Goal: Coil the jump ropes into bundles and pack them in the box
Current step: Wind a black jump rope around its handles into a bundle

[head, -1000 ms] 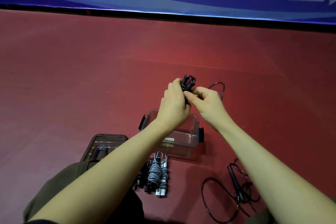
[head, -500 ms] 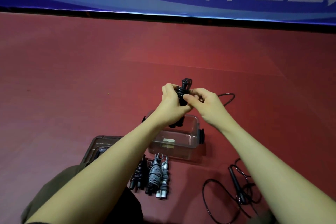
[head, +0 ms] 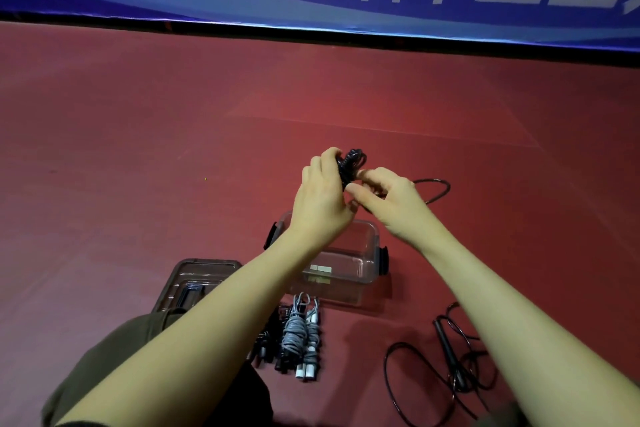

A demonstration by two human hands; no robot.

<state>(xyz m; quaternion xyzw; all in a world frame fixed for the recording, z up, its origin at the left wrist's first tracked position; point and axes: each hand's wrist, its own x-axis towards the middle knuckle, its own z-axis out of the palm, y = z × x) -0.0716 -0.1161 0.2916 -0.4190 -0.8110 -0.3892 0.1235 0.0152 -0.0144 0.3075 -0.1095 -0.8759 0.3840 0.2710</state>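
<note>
I see left hand (head: 320, 199) gripping black rope bundle (head: 351, 165) above clear box (head: 363, 265); right hand (head: 391, 199) pinches its loose tail. Coiled bundles (head: 294, 336) near box; uncoiled rope (head: 446, 357) lies right; lid (head: 194, 274) left.

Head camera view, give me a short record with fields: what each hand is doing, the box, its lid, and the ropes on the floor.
left hand: grips the black rope bundle
right hand: pinches that rope's loose end
box: clear, open, below the hands; no rope visible inside
lid: lies off, left of box
finished bundles: on the floor before the box
uncoiled black rope: loose on the floor at right
</note>
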